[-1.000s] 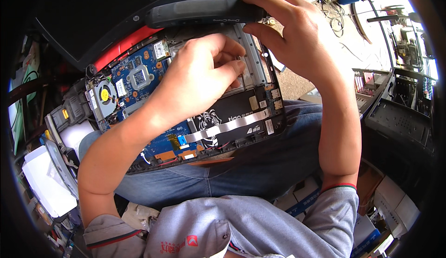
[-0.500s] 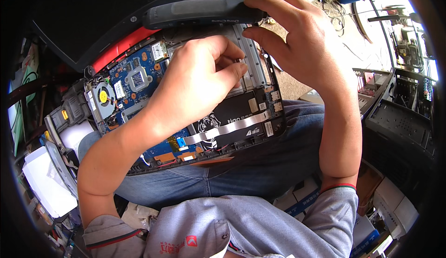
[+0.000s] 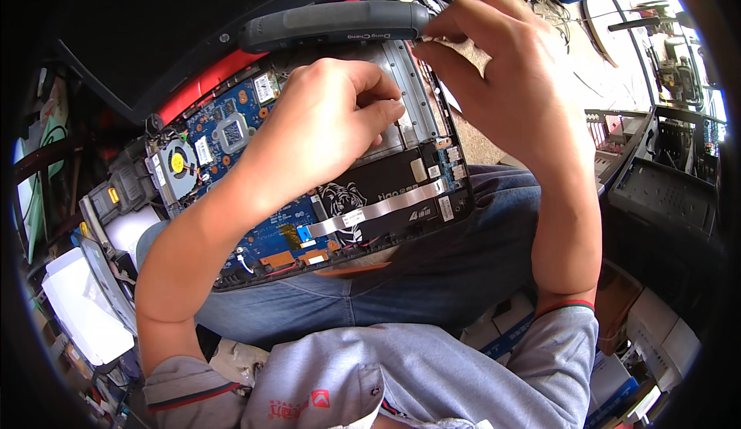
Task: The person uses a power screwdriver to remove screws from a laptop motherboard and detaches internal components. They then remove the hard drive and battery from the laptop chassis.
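Note:
An opened laptop base (image 3: 363,219) lies across my lap, with its blue circuit board (image 3: 224,116), fan (image 3: 179,162) and black drive with a tiger picture (image 3: 386,182) exposed. My left hand (image 3: 332,112) reaches over it, thumb and finger pinched on a thin dark rod (image 3: 402,134) that points down by the drive's far edge. A long dark power tool (image 3: 332,23) lies along the laptop's far side. At its right end is my right hand (image 3: 505,62), thumb and fingertips drawn close together and partly blurred. What is between them I cannot make out.
A black panel (image 3: 154,27) stands beyond the laptop at the far left. Open black computer cases (image 3: 664,189) stand at the right. Cartons (image 3: 656,328) are at the lower right, and a white tray-like piece (image 3: 85,305) is at the left.
My right fingers have come closer together at the tool's end. The power tool has turned slightly. More of the thin rod shows beneath my left hand, which stays nearly in place.

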The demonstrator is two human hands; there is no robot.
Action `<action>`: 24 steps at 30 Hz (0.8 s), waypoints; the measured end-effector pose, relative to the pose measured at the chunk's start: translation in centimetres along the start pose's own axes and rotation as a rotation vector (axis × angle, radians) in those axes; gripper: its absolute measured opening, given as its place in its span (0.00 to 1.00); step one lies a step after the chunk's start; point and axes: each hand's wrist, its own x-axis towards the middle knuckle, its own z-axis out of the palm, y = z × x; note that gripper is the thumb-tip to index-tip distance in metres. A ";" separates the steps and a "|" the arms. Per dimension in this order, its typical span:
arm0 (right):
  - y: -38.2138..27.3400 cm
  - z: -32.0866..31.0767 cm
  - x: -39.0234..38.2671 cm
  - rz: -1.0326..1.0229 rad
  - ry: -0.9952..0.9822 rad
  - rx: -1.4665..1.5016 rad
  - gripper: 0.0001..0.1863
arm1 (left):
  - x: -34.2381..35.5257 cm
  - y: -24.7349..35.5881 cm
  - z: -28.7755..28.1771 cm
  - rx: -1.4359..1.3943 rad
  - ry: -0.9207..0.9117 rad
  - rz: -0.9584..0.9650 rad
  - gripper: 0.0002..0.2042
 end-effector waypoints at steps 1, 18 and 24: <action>-0.9 -0.5 -0.5 0.127 -0.082 0.044 0.09 | 0.0 0.1 -0.2 0.031 -0.006 0.012 0.09; -3.7 3.1 -2.3 0.399 -0.384 -0.137 0.10 | 2.8 -3.0 -1.9 0.386 -0.095 0.756 0.10; -3.4 4.4 -3.1 0.408 -0.284 -0.144 0.11 | 5.2 -4.8 -1.6 0.387 -0.045 0.966 0.07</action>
